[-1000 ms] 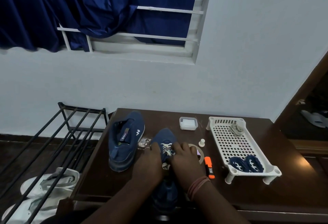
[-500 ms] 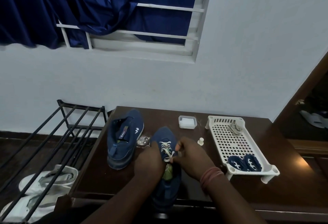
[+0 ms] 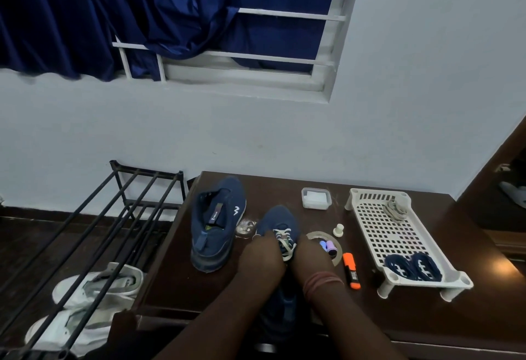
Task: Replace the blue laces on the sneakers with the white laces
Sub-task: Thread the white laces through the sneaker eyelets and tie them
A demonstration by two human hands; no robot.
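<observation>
the white lace [image 3: 285,241] is being threaded up the near sneaker [image 3: 280,224], which lies mid-table between both hands. the left hand [image 3: 262,260] and right hand [image 3: 310,260] are closed in over its tongue, seemingly pinching lace ends, though the fingers hide the grip. next comes feeding an end through the following eyelet. the other sneaker [image 3: 216,223] looks unlaced; the blue laces [image 3: 412,267] lie coiled in the tray [image 3: 378,228].

I see a dark brown table [image 3: 299,297] against the wall. On it: an unlaced blue sneaker [image 3: 215,224] at left, a second blue sneaker [image 3: 277,221] beside it, a clear lidded box [image 3: 316,198], a tape ring [image 3: 324,241], an orange highlighter [image 3: 351,270], and a white perforated tray [image 3: 398,234] at right.
</observation>
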